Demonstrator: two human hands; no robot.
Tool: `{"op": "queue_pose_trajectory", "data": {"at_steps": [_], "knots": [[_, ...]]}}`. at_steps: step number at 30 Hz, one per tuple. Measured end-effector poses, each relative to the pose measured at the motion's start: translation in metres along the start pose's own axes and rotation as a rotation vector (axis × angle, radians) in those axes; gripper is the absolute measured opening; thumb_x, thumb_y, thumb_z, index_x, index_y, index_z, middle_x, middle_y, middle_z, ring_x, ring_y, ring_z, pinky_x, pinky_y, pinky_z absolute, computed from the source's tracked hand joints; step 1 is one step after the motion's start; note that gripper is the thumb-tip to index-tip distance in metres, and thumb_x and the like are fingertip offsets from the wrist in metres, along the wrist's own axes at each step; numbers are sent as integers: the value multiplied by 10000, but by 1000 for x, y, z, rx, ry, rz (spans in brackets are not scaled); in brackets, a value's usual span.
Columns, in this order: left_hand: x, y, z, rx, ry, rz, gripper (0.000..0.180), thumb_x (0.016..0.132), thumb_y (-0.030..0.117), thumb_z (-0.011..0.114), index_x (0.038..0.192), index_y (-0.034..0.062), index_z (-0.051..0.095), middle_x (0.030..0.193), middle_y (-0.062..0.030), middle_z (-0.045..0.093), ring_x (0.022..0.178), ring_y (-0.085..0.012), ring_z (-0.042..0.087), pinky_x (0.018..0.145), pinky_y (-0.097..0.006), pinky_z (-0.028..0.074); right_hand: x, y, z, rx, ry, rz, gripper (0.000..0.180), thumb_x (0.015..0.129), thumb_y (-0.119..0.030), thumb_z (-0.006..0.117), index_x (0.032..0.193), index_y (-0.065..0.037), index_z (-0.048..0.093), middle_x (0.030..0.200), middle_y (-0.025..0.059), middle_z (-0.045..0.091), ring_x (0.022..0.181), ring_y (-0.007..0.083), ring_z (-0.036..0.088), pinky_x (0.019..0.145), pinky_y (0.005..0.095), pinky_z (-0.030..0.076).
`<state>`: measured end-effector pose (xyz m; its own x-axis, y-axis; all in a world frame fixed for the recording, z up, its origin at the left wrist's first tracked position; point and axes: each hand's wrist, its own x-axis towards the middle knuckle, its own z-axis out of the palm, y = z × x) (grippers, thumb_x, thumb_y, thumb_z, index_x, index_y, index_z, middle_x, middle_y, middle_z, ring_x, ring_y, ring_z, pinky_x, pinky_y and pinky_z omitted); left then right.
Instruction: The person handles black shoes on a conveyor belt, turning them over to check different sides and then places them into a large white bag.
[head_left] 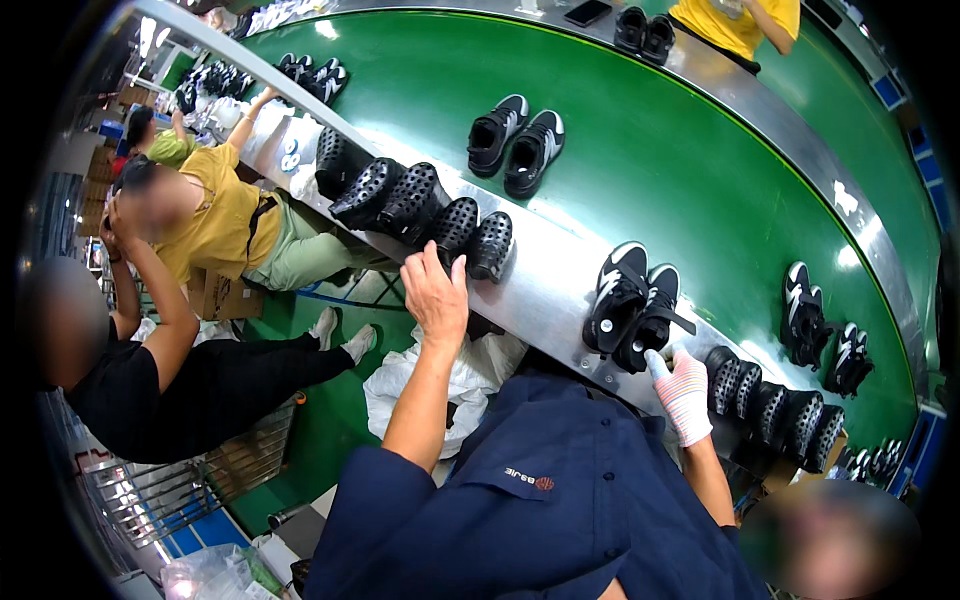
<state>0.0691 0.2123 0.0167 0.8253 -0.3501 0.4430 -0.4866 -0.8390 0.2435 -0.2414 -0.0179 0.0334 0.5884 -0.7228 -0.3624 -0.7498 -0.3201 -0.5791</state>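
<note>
My bare left hand (437,295) is held over the near edge of the metal ledge, its fingers apart. Its fingertips are beside or touching the near ends of two black, hole-studded shoe-shaped forms (491,246); actual contact is hard to make out. Farther left along the same ledge are more such forms (368,193). A pair of black sneakers (617,298) with white trim stands on the ledge in front of me. My right hand (686,396), in a striped knit glove, is by the heel of the right sneaker, thumb apart from the fingers and nothing visibly held.
A green conveyor belt (400,75) curves past the ledge, carrying other sneaker pairs (513,146). More perforated forms (771,410) line up at the right. A white sack (410,385) hangs below the ledge. Co-workers are at the left, far side and lower right; a wire cart (215,480) stands lower left.
</note>
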Motion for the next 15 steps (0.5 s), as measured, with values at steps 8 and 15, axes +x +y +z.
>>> {"op": "queue_pose_trajectory", "data": {"at_steps": [8,15], "knots": [[26,13,-44,-145,60,222,467,802,240,852,1170,2,693,1055,-140,609,978,-341,572,847,-448,491,1,-73,19,359,-110,12,321,971,-295,730,1059,10,679,866,110,765,768,124,708,649,319,556],[-37,107,-64,-759,-268,601,508,763,222,863,1180,1,673,1087,-145,603,1007,-322,595,866,-414,516,6,-103,42,1416,-403,229,324,996,-290,695,1224,-65,645,1077,21,694,907,122,653,744,293,539]]}}
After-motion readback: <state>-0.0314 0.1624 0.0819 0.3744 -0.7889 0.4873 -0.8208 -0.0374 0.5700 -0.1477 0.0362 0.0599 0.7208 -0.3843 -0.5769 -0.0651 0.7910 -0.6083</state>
